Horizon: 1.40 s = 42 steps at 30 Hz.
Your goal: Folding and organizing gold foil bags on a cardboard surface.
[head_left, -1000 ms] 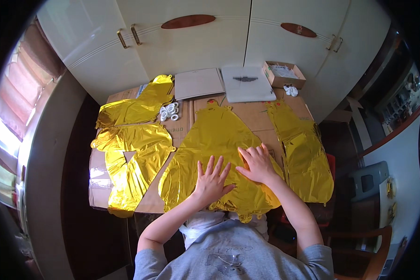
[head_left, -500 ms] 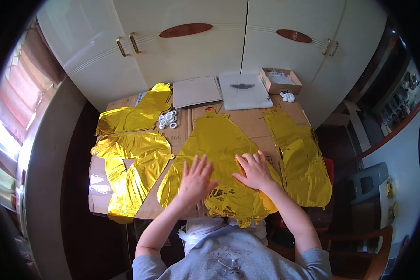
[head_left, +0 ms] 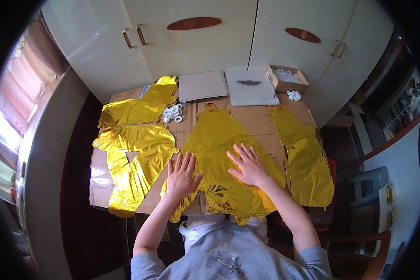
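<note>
since the earlier frame the left hand (head_left: 182,177) has travelled outward to the left, from over the inner part of the middle gold foil piece (head_left: 217,140) to its left side, and the right hand (head_left: 249,165) has straightened fingers that were bent before. a gap now shows at the foil's lower left, with cardboard visible through it.

both hands are unclenched, palms down, fingers stretched out and grasping nothing; the left appears to lie on the foil's left flank, the right on its centre-right. this foil sits mid-table, its narrow end toward the far edge of the cardboard-covered table (head_left: 252,119) and its broad end at the near edge, where a small tab pokes past.

toward the left edge, an upper foil piece (head_left: 142,109) lies beyond a lower foil piece (head_left: 154,163) with a triangular opening. a right foil piece (head_left: 308,163) runs along the right edge. white rings (head_left: 173,112) cluster just right of the upper piece. along the far edge are a beige folder (head_left: 203,86), a pale flat case (head_left: 253,95) with a dark wing-shaped mark, and, at the far right corner, a small open box (head_left: 294,87).
</note>
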Tool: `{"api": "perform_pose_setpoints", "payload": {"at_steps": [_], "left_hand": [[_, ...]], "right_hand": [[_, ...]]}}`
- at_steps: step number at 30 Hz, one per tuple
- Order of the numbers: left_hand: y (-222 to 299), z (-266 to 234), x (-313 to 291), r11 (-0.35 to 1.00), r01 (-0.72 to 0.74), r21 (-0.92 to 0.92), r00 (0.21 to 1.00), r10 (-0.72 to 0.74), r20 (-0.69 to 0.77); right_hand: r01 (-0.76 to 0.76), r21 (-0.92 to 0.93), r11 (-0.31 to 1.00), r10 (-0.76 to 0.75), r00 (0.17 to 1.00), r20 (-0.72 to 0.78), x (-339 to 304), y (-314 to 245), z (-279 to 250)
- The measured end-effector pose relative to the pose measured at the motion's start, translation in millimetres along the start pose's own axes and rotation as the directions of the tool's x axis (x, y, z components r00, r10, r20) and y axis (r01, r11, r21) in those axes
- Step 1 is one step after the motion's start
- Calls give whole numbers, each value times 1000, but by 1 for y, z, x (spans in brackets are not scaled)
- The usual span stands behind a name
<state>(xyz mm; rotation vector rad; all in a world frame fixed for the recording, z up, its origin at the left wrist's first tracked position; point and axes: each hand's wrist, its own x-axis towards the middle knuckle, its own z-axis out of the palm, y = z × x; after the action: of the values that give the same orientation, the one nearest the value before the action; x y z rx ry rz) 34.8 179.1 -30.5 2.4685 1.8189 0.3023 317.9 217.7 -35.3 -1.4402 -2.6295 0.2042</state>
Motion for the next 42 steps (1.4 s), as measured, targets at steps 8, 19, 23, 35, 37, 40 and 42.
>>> {"api": "perform_pose_setpoints", "payload": {"at_steps": [8, 19, 23, 35, 37, 40, 42], "left_hand": [[5, -3, -4, 999, 42, 13, 998, -43, 35], [5, 1, -5, 999, 30, 29, 999, -29, -23], [5, 3, -5, 999, 26, 40, 999, -25, -33], [10, -9, -5, 1000, 22, 1, 1000, -22, 14], [9, -10, -6, 1000, 13, -18, 1000, -13, 16], [9, -9, -5, 1000, 2, -9, 1000, -2, 23], [9, -9, -5, 1000, 1, -13, 1000, -1, 19]], "right_hand": [[0, -8, 1000, 0, 1000, -6, -7, 0, -2], [-40, -40, 998, 39, 999, -26, -6, -10, 4], [-68, -21, 997, 67, 997, -28, 3, -5, 7], [15, 116, 993, -17, 1000, 21, 1, 9, 1], [16, 126, 992, -23, 999, 47, 1, 9, -3], [11, 119, 993, -19, 998, 64, 1, 9, -5], [11, 165, 986, -20, 999, 50, 1, 11, -3]]}}
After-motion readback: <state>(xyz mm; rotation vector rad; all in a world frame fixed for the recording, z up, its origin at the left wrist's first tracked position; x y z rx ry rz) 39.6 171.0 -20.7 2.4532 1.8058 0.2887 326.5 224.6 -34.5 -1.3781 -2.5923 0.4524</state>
